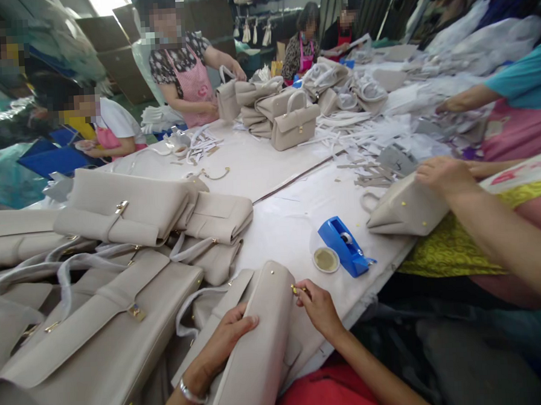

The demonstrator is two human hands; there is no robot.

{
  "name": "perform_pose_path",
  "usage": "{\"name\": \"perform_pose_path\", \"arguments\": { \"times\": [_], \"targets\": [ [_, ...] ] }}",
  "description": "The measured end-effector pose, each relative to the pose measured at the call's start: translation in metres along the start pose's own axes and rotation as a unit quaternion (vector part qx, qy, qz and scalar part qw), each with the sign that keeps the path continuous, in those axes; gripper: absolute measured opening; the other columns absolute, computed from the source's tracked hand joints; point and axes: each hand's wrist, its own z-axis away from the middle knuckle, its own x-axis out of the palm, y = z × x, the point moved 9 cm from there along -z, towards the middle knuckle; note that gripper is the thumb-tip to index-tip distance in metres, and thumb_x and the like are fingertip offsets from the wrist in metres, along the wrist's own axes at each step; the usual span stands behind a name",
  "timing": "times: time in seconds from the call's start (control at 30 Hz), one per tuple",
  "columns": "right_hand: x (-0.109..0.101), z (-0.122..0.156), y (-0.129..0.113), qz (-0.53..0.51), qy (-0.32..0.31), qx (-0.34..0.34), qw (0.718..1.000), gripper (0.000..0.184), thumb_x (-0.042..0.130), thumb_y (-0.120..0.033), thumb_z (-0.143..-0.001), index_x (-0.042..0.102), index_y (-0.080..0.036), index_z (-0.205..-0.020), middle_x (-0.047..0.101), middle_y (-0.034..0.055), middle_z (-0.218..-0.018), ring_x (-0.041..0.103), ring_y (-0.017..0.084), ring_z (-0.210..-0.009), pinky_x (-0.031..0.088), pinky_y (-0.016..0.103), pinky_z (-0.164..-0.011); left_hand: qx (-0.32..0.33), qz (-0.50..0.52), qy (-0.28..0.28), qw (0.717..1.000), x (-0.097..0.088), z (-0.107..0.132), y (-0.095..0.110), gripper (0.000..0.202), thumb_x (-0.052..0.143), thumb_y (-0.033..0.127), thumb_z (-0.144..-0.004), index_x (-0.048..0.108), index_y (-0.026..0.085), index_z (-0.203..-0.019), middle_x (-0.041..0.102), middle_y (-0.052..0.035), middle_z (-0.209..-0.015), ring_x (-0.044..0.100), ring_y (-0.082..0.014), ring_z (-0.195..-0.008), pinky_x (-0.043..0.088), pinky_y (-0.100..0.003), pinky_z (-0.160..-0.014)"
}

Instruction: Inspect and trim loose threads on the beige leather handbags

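A beige handbag (pixel 260 348) leans on its side at the table's front edge, its base facing up, with a small metal stud near the far end. My left hand (pixel 230 337), wearing a silver bracelet at the wrist, grips the bag's side with the thumb over the base. Beside the base's far right corner, my right hand (pixel 319 306) is closed in a pinch on small yellow pieces (pixel 297 290), too small to name. A blue tape dispenser (pixel 345 247) and a small round dish (pixel 326 260) stand just beyond that hand.
Beige handbags (pixel 120 204) are heaped on my left. At right, a co-worker's hand (pixel 445 175) holds another handbag (pixel 402 210) with yellow dots on its base. More handbags (pixel 296 125) and paper scraps (pixel 377 166) lie across the white table (pixel 289 219). Several people work around it.
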Motion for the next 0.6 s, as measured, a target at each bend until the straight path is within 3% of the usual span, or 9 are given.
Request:
{"name": "perform_pose_path", "arguments": {
  "times": [0.17,0.43,0.6],
  "targets": [
    [-0.002,0.004,0.001,0.002,0.019,-0.001,1.000,0.023,0.048,-0.037,-0.090,0.064,-0.022,-0.092,0.067,-0.0004,-0.071,0.067,0.017,-0.068,0.047,0.027,-0.070,0.015,-0.052,-0.012,0.998,0.012,0.001,-0.001,0.051,0.069,0.046,-0.082,0.061,0.013,-0.121,0.068,-0.0084,-0.093,0.061,-0.0176,-0.072,0.046,-0.024,-0.064],
    [0.007,-0.005,0.018,0.076,-0.016,0.013,0.997,0.016,0.045,-0.026,-0.089,0.059,-0.021,-0.084,0.067,0.0015,-0.066,0.065,0.017,-0.060,0.047,0.027,-0.062,0.060,-0.181,-0.009,0.982,0.018,-0.001,-0.014,0.044,0.056,0.049,-0.092,0.060,0.017,-0.121,0.067,-0.0045,-0.097,0.059,-0.0189,-0.081,0.043,-0.026,-0.069],
    [0.013,-0.016,0.013,0.110,-0.043,-0.005,0.993,0.012,0.050,-0.021,-0.086,0.057,-0.020,-0.076,0.063,-0.0001,-0.061,0.060,0.015,-0.057,0.039,0.025,-0.060,0.073,-0.225,-0.002,0.972,0.017,-0.002,-0.018,0.040,0.053,0.050,-0.094,0.061,0.017,-0.114,0.066,-0.0032,-0.093,0.056,-0.0175,-0.079,0.040,-0.025,-0.067]
  ]
}}
